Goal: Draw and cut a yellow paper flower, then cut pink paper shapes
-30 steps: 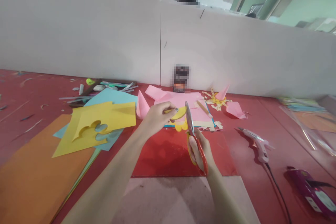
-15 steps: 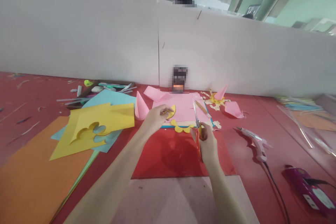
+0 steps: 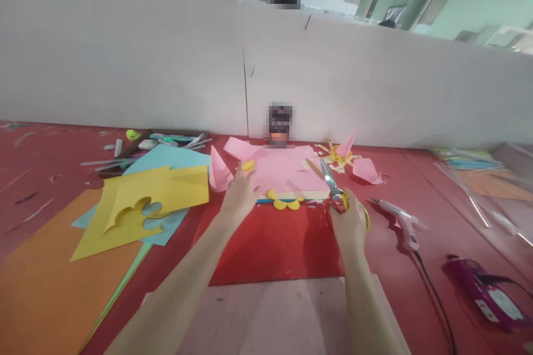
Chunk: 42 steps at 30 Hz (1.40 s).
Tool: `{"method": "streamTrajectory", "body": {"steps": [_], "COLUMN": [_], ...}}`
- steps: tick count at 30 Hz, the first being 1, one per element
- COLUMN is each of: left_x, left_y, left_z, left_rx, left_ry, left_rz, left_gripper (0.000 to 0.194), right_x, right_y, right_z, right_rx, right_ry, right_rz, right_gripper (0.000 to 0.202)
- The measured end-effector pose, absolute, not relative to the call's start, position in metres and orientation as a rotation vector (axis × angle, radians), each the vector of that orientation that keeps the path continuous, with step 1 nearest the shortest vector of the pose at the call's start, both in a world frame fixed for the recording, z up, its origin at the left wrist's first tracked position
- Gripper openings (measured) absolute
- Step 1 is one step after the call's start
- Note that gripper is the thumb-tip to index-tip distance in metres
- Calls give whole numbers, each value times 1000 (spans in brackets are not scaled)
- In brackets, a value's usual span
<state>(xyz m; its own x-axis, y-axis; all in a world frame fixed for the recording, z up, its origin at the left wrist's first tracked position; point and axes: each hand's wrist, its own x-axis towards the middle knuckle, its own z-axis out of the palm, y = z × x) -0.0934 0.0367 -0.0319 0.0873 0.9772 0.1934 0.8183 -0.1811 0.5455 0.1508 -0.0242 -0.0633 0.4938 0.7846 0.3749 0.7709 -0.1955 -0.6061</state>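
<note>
My left hand (image 3: 239,193) is open beside the pink paper cone (image 3: 219,171), fingers stretched forward. A curved yellow paper piece (image 3: 248,165) lies at its fingertips, on the edge of the pink sheet (image 3: 283,169). My right hand (image 3: 348,221) grips a pair of scissors (image 3: 330,177), blades pointing forward and left over the right side of the pink sheet; the handles are partly hidden by the hand. Between my hands, a scalloped yellow paper strip (image 3: 285,201) lies at the near edge of the pink sheet, just beyond the red sheet (image 3: 275,244).
Yellow paper with cut-outs (image 3: 166,191) and an orange sheet (image 3: 54,266) lie left. A pink glue gun (image 3: 402,219) with a cord and a purple device (image 3: 487,294) lie right. A flower-like yellow piece (image 3: 339,155) stands behind the scissors. A white partition (image 3: 166,61) rises behind the table.
My left hand has moved left and let go of the curved yellow piece, which lies by its fingertips. My right hand has shifted right with the scissors, whose blades have turned leftward.
</note>
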Motion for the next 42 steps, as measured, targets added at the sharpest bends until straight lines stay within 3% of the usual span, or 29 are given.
{"method": "streamTrajectory", "body": {"steps": [4,10,14,19,36,42], "left_x": [-77,-58,-59,-61,-63,-64], "left_y": [28,15,17,20,24,21], "left_z": [-32,-43,-47,-48,-45,-27], "left_rx": [2235,2370,2405,2380,2302,2026], "left_ry": [1563,1411,1441,1443,1374,1348], "left_rz": [671,500,448,506,600,759], "left_gripper": [23,31,22,10,5,4], "right_x": [158,160,160,162,163,160], "right_y": [-21,-18,-16,-16,-21,-22], "right_z": [-70,-75,-80,-82,-74,-73], "right_rx": [-1934,-1917,-1911,-1928,-1921,-1877], "right_ry": [-1311,-1420,-1511,-1515,-1328,-1344], "right_rz": [8,23,123,149,312,145], "right_gripper": [50,43,37,33,28,29]}}
